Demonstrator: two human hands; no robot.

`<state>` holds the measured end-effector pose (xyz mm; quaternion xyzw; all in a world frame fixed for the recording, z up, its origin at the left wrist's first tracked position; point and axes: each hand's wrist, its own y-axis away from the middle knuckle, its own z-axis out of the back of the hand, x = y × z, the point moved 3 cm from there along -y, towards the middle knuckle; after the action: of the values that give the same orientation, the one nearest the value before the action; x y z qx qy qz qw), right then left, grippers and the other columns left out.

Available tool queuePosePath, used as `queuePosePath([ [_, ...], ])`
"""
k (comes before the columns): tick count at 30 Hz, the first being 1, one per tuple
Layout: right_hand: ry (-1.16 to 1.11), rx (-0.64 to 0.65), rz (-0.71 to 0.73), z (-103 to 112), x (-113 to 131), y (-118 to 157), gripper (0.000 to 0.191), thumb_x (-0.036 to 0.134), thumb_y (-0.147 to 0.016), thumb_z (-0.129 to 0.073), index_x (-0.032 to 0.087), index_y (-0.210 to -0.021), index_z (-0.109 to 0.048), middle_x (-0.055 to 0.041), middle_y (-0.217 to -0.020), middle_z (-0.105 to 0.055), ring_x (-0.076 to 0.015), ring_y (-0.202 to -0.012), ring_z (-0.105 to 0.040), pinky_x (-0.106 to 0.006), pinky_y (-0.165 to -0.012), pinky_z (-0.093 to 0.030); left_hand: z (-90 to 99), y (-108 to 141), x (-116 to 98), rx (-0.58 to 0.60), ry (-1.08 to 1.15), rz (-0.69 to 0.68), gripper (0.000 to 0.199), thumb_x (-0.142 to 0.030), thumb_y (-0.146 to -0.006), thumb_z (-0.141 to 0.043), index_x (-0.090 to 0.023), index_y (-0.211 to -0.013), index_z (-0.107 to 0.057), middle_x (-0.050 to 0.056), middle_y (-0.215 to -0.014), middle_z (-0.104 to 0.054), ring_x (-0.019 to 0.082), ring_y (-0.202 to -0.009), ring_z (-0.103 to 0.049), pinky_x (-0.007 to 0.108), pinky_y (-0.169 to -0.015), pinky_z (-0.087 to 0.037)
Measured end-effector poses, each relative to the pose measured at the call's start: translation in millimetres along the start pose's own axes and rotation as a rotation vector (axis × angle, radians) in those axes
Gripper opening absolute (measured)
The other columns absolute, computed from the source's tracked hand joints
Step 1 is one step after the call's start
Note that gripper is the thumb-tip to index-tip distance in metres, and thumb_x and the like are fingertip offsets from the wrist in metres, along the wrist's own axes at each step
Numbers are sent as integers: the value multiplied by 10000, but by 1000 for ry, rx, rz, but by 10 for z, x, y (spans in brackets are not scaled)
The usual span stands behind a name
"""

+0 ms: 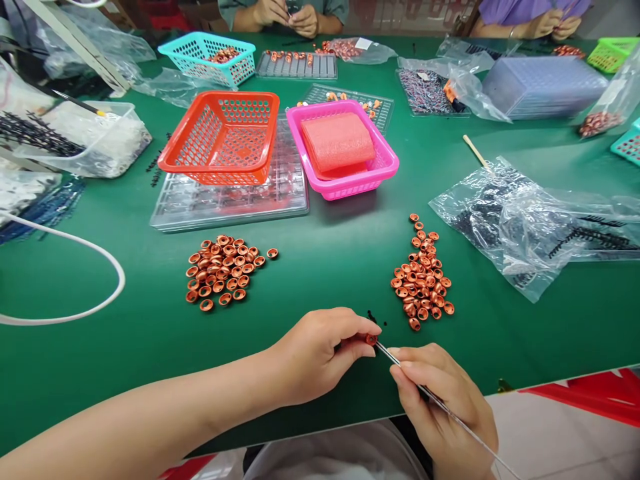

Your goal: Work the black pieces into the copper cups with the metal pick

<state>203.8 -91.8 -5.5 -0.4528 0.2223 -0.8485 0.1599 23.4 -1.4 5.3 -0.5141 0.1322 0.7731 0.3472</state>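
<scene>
Near the table's front edge, my left hand (320, 353) pinches a small copper-coloured cup-shaped part (371, 339) between thumb and fingertips. My right hand (445, 407) is closed around a slim metal rod-like tool (440, 402), its tip touching or just inside the part; I cannot tell which. Tiny black pieces (371, 316) lie on the table just beyond my left fingertips. A pile of similar copper-coloured parts (220, 267) lies left of centre, and a second pile of copper-coloured parts (423, 283) lies beyond my right hand.
An orange basket (175, 160) rests on stacked clear trays (225, 217), beside a pink basket (350, 190) holding pink foam. Clear bags of black pieces (520, 233) lie right. A white cable (117, 267) loops at left. Two people's hands (303, 20) (553, 25) work across the table.
</scene>
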Motion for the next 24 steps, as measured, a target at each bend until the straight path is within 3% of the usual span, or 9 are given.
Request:
queuePosePath([
  [10, -51, -90, -48, -14, 44, 6, 360, -42, -830, -663, 199, -1097, -652, -63, -1016, -753, -157, -852, -695, -324, -693, -564, 39, -29, -16, 6, 51, 11, 115, -100, -904, -680, -112, -1012, -718, 21, -802, -713, 103, -699, -639, 161, -692, -487],
  [24, -135, -85, -75, 15, 27, 2, 335, -53, -816, -647, 182, -1053, -664, -72, -1030, -757, -171, -850, -721, -333, -727, -585, 35, -9, -53, -20, 77, -16, 97, -93, -898, -675, -127, -981, -713, 18, -779, -715, 105, -675, -627, 168, -672, -490],
])
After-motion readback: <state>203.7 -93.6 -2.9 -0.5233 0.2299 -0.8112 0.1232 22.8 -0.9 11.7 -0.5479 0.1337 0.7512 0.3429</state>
